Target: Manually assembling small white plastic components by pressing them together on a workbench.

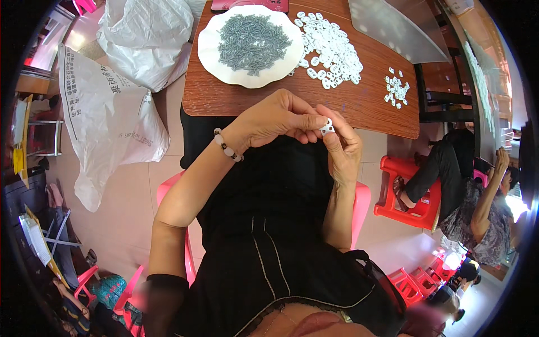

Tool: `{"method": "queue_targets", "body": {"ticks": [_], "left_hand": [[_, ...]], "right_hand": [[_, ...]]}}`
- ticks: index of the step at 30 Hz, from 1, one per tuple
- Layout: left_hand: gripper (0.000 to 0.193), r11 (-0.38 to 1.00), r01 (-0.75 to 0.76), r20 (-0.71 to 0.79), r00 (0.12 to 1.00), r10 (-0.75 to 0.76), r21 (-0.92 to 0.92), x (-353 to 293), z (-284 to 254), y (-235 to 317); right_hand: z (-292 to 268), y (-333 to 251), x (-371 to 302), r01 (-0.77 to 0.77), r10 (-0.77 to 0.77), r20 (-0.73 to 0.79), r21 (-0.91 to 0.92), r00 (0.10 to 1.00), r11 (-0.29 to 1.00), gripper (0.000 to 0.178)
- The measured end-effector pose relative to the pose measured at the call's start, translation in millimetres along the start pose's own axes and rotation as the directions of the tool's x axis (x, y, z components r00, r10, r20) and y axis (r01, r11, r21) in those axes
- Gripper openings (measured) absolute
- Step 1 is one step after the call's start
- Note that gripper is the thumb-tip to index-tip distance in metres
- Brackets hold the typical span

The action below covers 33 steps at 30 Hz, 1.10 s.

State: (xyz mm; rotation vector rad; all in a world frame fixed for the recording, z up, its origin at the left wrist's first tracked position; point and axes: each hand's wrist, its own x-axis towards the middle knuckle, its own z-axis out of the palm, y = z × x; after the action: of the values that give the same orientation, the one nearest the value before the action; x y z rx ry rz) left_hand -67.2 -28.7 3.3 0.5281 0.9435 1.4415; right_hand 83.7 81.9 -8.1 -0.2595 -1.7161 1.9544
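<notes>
A small white plastic piece with dark holes (pixel 327 128) is pinched between my two hands, just off the near edge of the table. The thumb and fingers of my left hand (pixel 275 117) close on its upper left side. From the right, the thumb and forefinger of my right hand (pixel 344 150) grip the same piece. Beyond my hands, a scalloped white plate (pixel 209 55) holds a heap of small grey translucent tubes (pixel 252 42). Many white oval pieces with holes (pixel 331 53) lie heaped right of the plate. A smaller group of white pieces (pixel 397 91) lies near the table's right edge.
The brown wooden table (pixel 236 100) bears a pink-red flat object (pixel 252 4) at its far edge and a grey translucent panel (pixel 393 31) at the right. White woven sacks (pixel 109 112) stand on the floor at left. A red stool (pixel 410 191) and a seated person (pixel 474 208) are at right.
</notes>
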Motion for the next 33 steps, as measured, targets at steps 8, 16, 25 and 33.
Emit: {"method": "queue_targets", "body": {"ticks": [8,16,25,33], "left_hand": [[0.024,1.0,0.004,0.015,1.0,-0.004,-0.011,2.3,-0.4,-3.8],[0.025,1.0,-0.024,0.012,1.0,0.024,-0.015,2.9,2.4,-6.8],[0.024,0.997,-0.054,0.005,0.999,0.054,0.063,-2.9,6.6,3.9],[0.025,0.996,-0.044,0.012,0.999,0.043,0.075,-3.8,8.4,5.0]], "right_hand": [[-7.5,8.2,-0.4,0.071,-0.072,0.002,-0.072,0.997,0.995,0.037],[-3.5,7.4,2.2,0.165,-0.165,0.012,-0.085,0.986,0.983,0.035],[1.9,1.8,1.7,0.149,-0.148,0.023,-0.077,0.989,0.986,0.045],[-0.1,6.7,3.4,0.246,-0.245,0.022,-0.152,0.969,0.957,0.045]]}}
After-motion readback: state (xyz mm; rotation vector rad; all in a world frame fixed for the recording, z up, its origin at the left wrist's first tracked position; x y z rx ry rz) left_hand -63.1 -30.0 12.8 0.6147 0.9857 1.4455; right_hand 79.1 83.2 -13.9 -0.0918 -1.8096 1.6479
